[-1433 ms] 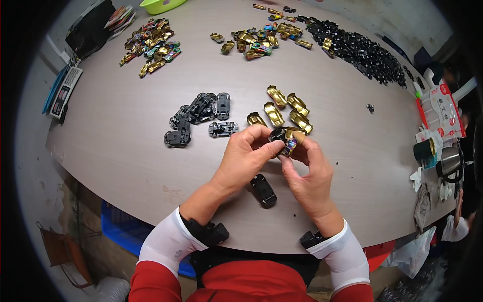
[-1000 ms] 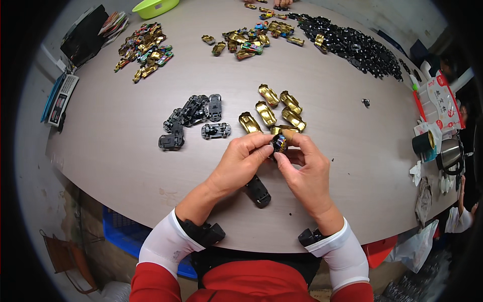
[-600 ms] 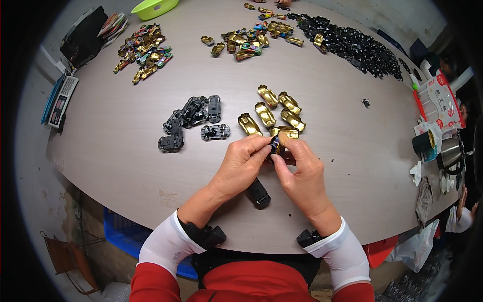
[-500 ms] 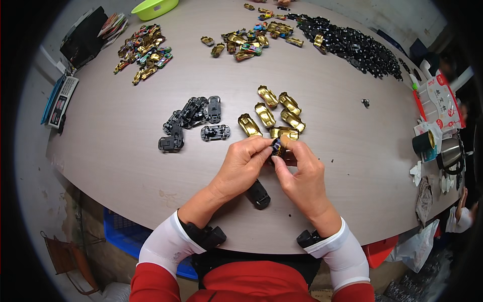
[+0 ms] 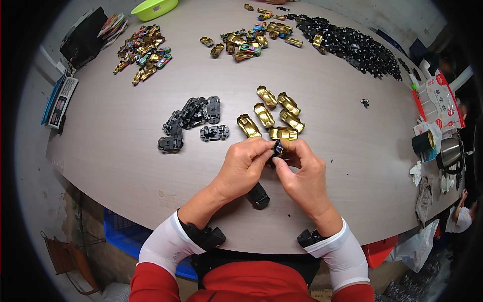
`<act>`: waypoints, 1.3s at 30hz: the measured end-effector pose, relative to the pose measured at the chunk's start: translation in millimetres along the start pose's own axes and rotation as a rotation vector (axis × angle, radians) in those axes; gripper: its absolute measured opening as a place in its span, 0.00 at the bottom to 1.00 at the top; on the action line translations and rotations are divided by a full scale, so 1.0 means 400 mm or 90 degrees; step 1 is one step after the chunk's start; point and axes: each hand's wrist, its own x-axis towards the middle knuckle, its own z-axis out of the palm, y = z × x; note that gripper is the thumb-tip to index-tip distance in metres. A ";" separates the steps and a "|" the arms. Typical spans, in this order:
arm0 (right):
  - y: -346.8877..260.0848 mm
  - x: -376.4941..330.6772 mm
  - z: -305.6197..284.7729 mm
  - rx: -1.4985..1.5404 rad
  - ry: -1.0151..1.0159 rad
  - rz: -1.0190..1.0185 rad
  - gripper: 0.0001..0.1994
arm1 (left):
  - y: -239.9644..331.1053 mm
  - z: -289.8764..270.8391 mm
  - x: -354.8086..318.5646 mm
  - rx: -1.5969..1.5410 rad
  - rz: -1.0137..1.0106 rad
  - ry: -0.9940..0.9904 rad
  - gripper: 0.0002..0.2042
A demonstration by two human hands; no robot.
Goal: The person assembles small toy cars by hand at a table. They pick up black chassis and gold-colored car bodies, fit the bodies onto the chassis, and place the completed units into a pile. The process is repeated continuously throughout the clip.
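At the bottom of the frame the person's white-sleeved forearms rise toward mid-frame, where the left hand [image 5: 245,168] and right hand [image 5: 302,173] meet, both pinched shut on one small toy car [image 5: 276,149] held between the fingertips just above the table [image 5: 126,166]; most of it is hidden by the fingers, only a dark end with a blue glint showing, so how far its parts are joined I cannot tell. Just below the hands, lower centre, a single black piece [image 5: 258,196] lies on the table. Right above the hands sit six gold shells [image 5: 274,113], upturned and apparently not yet fitted, and to their left a cluster of black chassis [image 5: 188,121], likewise loose. From this I judge the work to be well short of its end: one car in hand, a handful of shells and chassis beside it waiting. Farther off, at upper centre and upper left, two heaps of gold and coloured cars [image 5: 251,40] look like finished pieces, though that is too small to confirm. At upper right a large spread of black parts [image 5: 352,45] remains, and a green bowl [image 5: 153,7] sits at the top edge.
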 end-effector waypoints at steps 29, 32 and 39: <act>0.002 0.006 -0.006 -0.104 0.053 -0.154 0.17 | 0.020 0.011 -0.002 -0.083 0.070 0.058 0.08; 0.001 0.011 -0.002 -0.161 0.060 -0.186 0.18 | 0.024 0.014 -0.006 -0.256 -0.073 0.050 0.08; 0.024 0.023 -0.012 -0.220 0.092 -0.099 0.24 | 0.018 0.012 0.005 -0.638 -0.207 0.054 0.09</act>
